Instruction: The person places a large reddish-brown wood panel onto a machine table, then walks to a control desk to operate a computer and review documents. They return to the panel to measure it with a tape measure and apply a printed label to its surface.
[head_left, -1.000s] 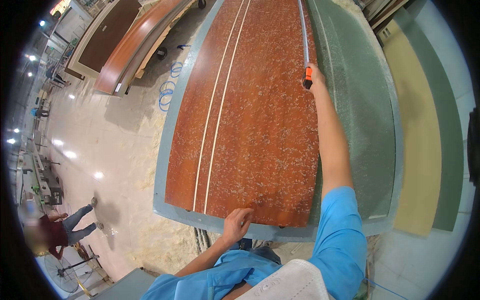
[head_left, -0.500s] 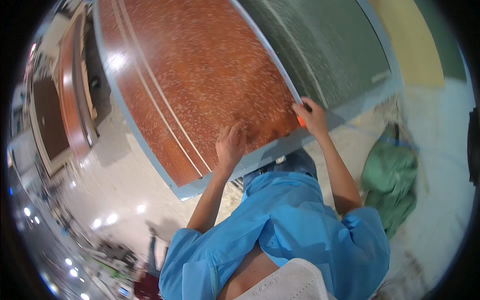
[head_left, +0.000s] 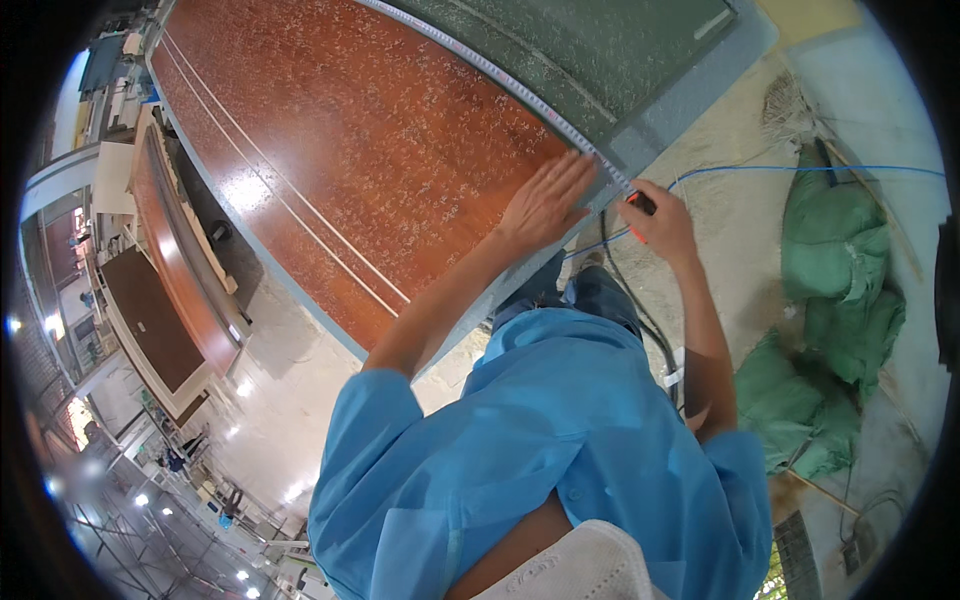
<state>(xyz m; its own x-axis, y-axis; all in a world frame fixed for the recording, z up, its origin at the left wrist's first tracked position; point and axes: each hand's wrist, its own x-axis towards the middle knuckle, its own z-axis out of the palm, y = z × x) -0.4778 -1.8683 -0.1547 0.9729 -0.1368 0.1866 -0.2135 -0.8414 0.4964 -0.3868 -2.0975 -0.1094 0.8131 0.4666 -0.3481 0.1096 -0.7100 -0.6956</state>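
Observation:
My right hand (head_left: 662, 222) is closed round an orange and black tape measure (head_left: 638, 207) just off the near edge of the table. From it the white tape blade (head_left: 520, 95) runs out along the right edge of a reddish-brown panel (head_left: 400, 140). Pale shavings are scattered over that panel, and two light lines run down its left part. My left hand (head_left: 548, 203) lies flat on the panel's near right corner, fingers stretched toward the blade. Beside the blade is a dark green panel (head_left: 600, 60), also dusted with shavings.
Green sacks (head_left: 835, 260) slump on the floor to the right, past a blue hose (head_left: 800, 168). Dark cables hang by my right forearm. At the left, more brown panels (head_left: 155, 310) lean or lie in a stack. The table's blue-grey rim (head_left: 690, 95) borders the panels.
My right hand has drawn the tape measure toward me, off the table's edge. My left hand has slid right to the panel's corner and flattened. The view has turned somewhat.

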